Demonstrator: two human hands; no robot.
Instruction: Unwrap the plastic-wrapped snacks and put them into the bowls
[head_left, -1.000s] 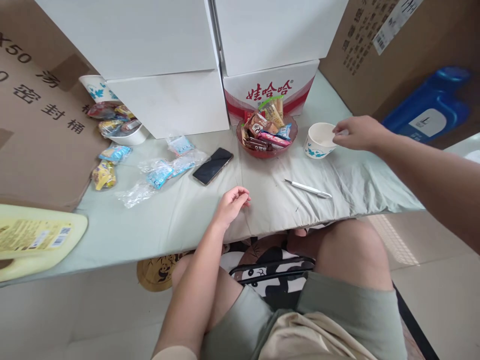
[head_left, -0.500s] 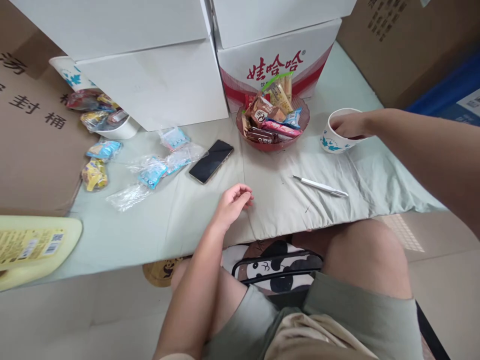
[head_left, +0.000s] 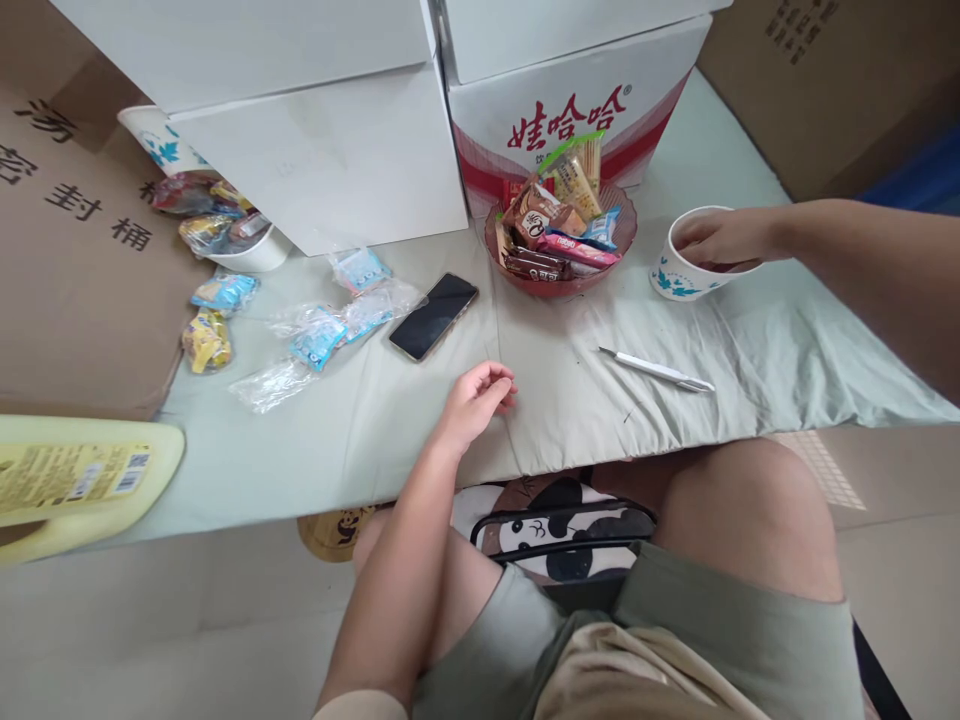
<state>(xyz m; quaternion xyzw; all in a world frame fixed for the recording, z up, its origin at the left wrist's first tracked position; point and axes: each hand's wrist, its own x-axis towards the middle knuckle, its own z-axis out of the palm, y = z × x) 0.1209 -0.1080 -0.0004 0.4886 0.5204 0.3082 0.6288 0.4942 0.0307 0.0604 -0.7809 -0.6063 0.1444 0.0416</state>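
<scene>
My right hand [head_left: 716,240] reaches down into a white paper cup [head_left: 679,278] with blue-green leaf prints. The cup's wall hides its fingertips and whatever they touch. My left hand [head_left: 480,395] rests near the table's front edge with loosely bent fingers and nothing visible in it. A black phone [head_left: 433,316] lies just beyond the left hand. Between the two hands is a white pen-like tool [head_left: 656,369] with a dark tip. Behind it stands a reddish glass bowl [head_left: 551,287] heaped with wrapped snacks [head_left: 559,220].
White cartons [head_left: 315,165] stand along the back. Clear wrappers with blue packets [head_left: 319,338] lie left of the phone. Farther left are a tipped paper cup [head_left: 262,250] with snacks, loose packets [head_left: 208,340] and a pale yellow bottle [head_left: 161,455]. Brown boxes [head_left: 862,100] flank the table.
The whole view has shifted slightly, so things appear farther right and a little higher. My right hand stays in the cup, with its back showing more. My left hand keeps its place.
</scene>
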